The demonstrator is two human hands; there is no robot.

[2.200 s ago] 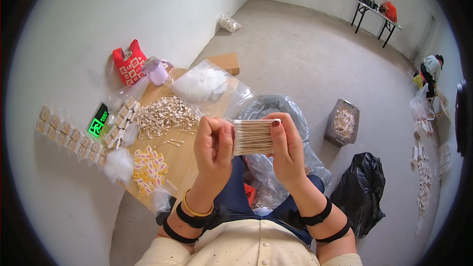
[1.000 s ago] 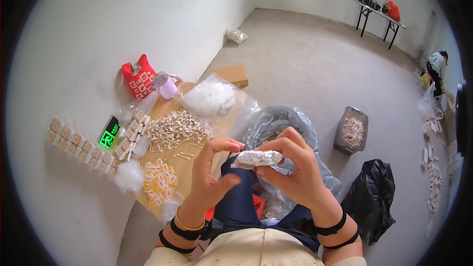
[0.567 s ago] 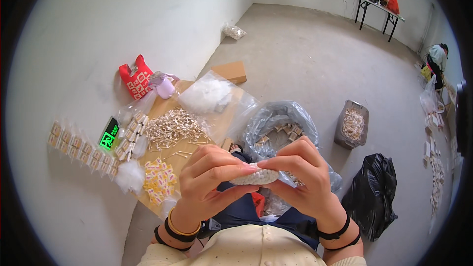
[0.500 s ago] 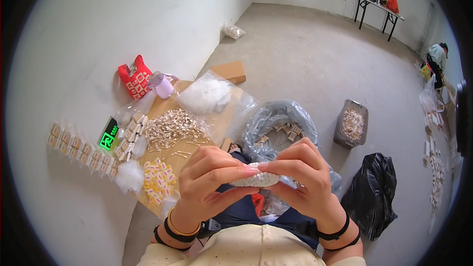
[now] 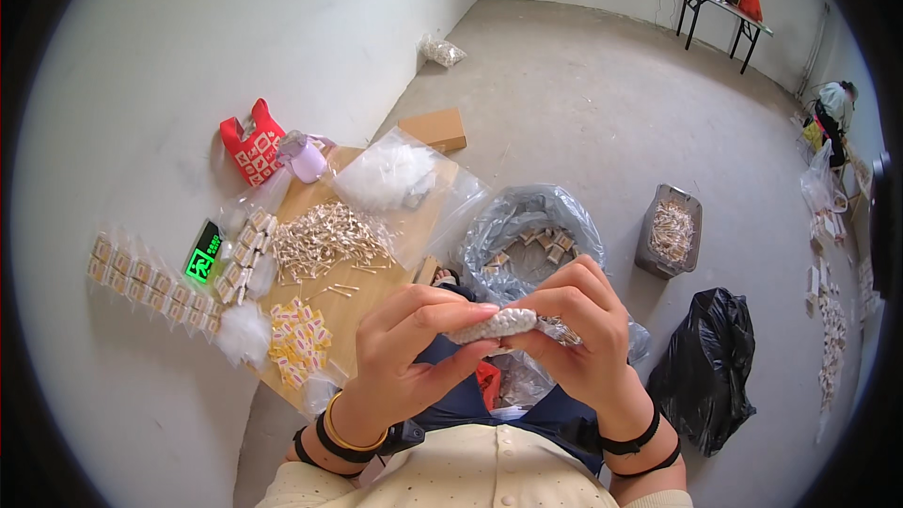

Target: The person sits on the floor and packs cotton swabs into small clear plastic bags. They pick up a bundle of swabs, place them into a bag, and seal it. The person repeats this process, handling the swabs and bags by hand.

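Note:
Between both hands I hold a bundle of cotton swabs [image 5: 499,325], its packed white heads facing up in a narrow oval. My left hand [image 5: 411,337] pinches its left side between thumb and fingers. On the opposite side, my right hand [image 5: 580,333] grips it the same way. The swab sticks are mostly hidden by my fingers. Below and beyond the hands, a large grey-blue plastic bag [image 5: 480,223] stands open with several swab packs [image 5: 555,246] inside. To the left, a wooden table [image 5: 376,293] bears a loose pile of cotton swabs [image 5: 329,237].
Yellow-and-white labels [image 5: 299,339], clear plastic bags [image 5: 390,172] and rows of packed swabs [image 5: 155,290] lie at the left. A grey bin of swabs [image 5: 673,230] and a black bag [image 5: 705,367] stand on the right. Another person [image 5: 833,113] bends over at far right.
The swab bundle has tilted, so its white heads now face up more. My fingers have shifted around it, with the right hand's grip slightly changed.

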